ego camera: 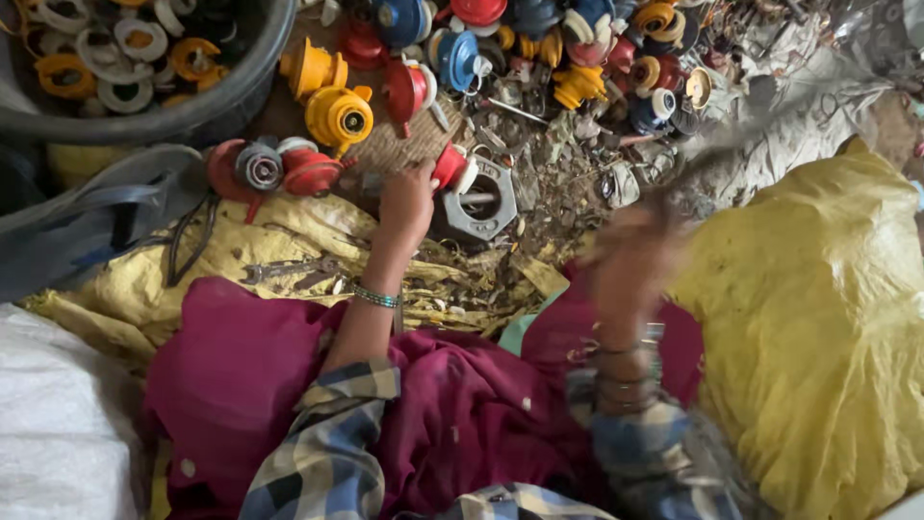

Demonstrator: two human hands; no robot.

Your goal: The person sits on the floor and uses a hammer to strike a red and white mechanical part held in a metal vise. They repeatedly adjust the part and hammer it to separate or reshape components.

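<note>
The left hand (406, 204) is closed around a small red-and-white part (450, 169), pressing it against a grey hexagonal metal block (478, 200) that sits on the littered ground near the middle of the scene. The right hand (630, 260), nearer and to the right, is blurred with motion and appears to grip a thin dark tool (731, 144); its exact hold cannot be made out. A swing landing off-centre could strike the left fingers or send the part flying. A wrench (289, 269) lies to the left; yellow and red fittings (339, 116) are heaped farther off, and a yellow sack (818, 318) bulges on the right.
</note>
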